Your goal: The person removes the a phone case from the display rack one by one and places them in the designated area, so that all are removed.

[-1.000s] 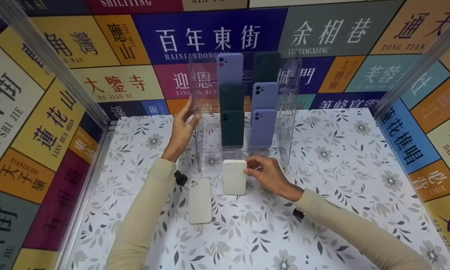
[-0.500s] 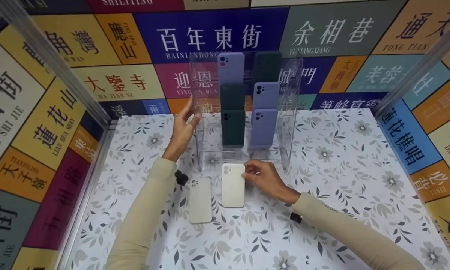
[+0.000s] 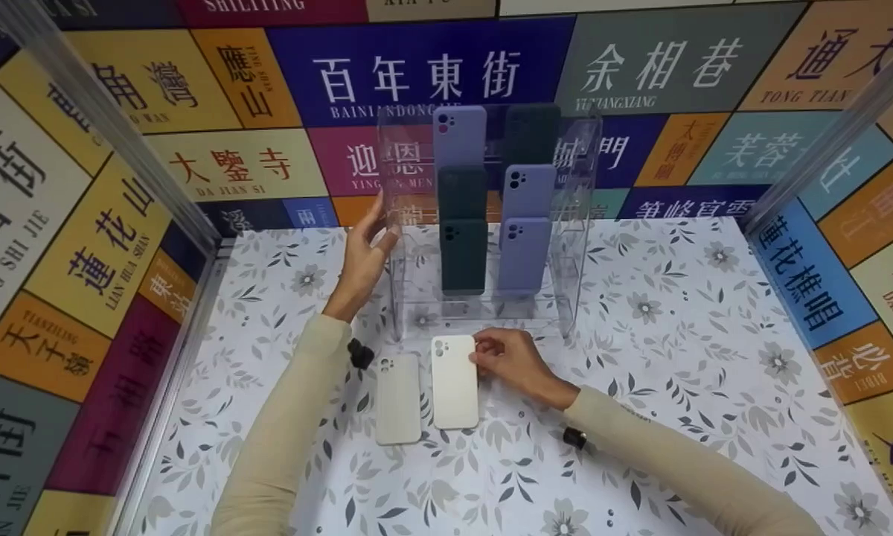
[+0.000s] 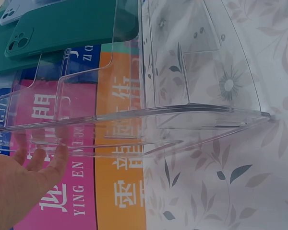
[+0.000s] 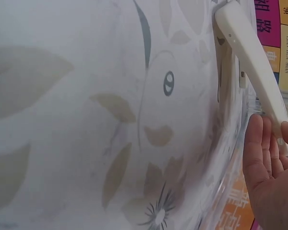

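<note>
In the head view my right hand (image 3: 510, 362) pinches the upper right edge of a white phone case (image 3: 455, 387), thumb in front. The right wrist view shows this case (image 5: 254, 64) edge-on, raised off the table, with the fingers behind it. A second white phone case (image 3: 398, 402) lies flat just to its left. My left hand (image 3: 365, 257) rests against the left side of a clear acrylic display stand (image 3: 484, 305), fingers extended and thumb spread. Through the clear panel (image 4: 149, 112) in the left wrist view, its fingertips (image 4: 61, 151) show.
The stand holds two columns of phone cases: lavender cases (image 3: 525, 257) and dark green cases (image 3: 463, 260). A floral-patterned cloth (image 3: 662, 357) covers the table. Walls printed with colourful signs (image 3: 417, 71) enclose the back and sides.
My right hand has drawn the white case toward me and slightly left, from the stand's front to beside the lying case. More of its back faces up. My left hand stays put.
</note>
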`<state>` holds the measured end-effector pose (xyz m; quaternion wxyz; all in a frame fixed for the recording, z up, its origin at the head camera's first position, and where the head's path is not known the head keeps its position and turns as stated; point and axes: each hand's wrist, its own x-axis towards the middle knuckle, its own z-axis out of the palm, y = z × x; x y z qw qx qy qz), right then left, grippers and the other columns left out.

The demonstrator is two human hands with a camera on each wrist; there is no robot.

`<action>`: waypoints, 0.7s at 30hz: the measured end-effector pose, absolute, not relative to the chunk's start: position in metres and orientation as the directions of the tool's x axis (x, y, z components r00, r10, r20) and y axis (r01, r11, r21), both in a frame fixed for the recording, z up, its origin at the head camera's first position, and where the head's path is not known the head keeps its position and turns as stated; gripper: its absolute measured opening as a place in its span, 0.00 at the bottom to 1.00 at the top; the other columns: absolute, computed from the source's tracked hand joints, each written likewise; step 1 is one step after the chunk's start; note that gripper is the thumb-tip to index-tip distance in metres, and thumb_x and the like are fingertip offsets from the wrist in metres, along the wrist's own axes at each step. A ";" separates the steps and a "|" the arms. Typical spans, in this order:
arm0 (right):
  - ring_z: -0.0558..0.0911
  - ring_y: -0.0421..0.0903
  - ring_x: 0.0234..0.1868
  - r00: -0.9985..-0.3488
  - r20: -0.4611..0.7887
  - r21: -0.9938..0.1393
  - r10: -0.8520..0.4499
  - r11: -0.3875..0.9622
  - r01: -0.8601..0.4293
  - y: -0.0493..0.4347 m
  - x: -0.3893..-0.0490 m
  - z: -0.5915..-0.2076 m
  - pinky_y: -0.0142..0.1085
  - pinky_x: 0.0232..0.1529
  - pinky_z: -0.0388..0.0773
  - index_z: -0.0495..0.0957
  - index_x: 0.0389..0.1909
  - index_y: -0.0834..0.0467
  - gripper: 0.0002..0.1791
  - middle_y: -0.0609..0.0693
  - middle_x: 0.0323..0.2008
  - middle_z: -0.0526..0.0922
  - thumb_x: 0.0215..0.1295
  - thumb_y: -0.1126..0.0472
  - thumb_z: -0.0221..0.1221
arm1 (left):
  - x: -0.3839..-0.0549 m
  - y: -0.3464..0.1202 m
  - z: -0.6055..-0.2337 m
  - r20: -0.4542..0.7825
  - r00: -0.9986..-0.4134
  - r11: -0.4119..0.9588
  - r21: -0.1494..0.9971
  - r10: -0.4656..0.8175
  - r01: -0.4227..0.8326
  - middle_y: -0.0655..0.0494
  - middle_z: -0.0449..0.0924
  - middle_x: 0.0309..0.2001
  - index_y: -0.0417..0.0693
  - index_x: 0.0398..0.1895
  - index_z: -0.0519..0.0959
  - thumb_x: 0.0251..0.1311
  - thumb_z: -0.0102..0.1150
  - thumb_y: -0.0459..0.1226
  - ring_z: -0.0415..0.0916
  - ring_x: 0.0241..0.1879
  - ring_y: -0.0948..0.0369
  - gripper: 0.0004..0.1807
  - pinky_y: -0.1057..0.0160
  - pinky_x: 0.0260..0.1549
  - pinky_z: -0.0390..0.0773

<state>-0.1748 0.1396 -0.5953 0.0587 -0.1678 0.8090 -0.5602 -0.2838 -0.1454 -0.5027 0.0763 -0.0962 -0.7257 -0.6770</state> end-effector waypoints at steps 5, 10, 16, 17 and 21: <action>0.90 0.56 0.36 -0.944 0.021 -0.955 -0.329 0.272 -0.116 0.133 -0.171 -0.601 0.39 0.36 0.91 0.87 0.54 0.74 0.17 0.63 0.37 0.90 0.66 0.74 0.72 | -0.283 -0.145 -0.504 0.231 -0.973 0.063 0.971 0.031 0.232 0.50 0.57 0.88 0.51 0.90 0.55 0.82 0.53 0.28 0.68 0.79 0.50 0.39 0.51 0.75 0.74; 0.90 0.51 0.29 -0.942 -0.037 -0.967 -0.333 0.251 -0.051 0.128 -0.171 -0.607 0.45 0.33 0.92 0.86 0.55 0.74 0.17 0.60 0.36 0.90 0.67 0.73 0.71 | -0.284 -0.145 -0.504 0.233 -0.972 0.049 0.971 0.027 0.234 0.49 0.57 0.88 0.47 0.90 0.55 0.81 0.52 0.26 0.65 0.80 0.42 0.38 0.49 0.75 0.74; 0.88 0.46 0.25 -0.937 -0.084 -0.962 -0.339 0.273 -0.012 0.122 -0.168 -0.609 0.40 0.30 0.91 0.86 0.53 0.75 0.15 0.57 0.34 0.90 0.67 0.74 0.70 | -0.284 -0.145 -0.503 0.232 -0.972 0.056 0.971 0.029 0.233 0.52 0.58 0.87 0.51 0.90 0.56 0.81 0.53 0.26 0.68 0.78 0.49 0.39 0.51 0.75 0.74; 0.88 0.46 0.24 -0.935 -0.090 -0.960 -0.342 0.279 -0.010 0.120 -0.168 -0.610 0.39 0.30 0.90 0.86 0.53 0.75 0.15 0.57 0.34 0.90 0.67 0.74 0.70 | -0.284 -0.145 -0.503 0.231 -0.973 0.057 0.971 0.029 0.232 0.52 0.58 0.87 0.52 0.90 0.56 0.81 0.54 0.27 0.69 0.78 0.51 0.39 0.51 0.75 0.74; 0.88 0.46 0.23 -0.931 -0.100 -0.955 -0.351 0.297 -0.009 0.116 -0.168 -0.610 0.38 0.29 0.90 0.86 0.52 0.75 0.14 0.58 0.33 0.90 0.67 0.74 0.69 | -0.284 -0.144 -0.502 0.235 -0.971 0.049 0.970 0.027 0.237 0.52 0.59 0.87 0.51 0.90 0.56 0.82 0.54 0.28 0.68 0.78 0.49 0.38 0.50 0.76 0.73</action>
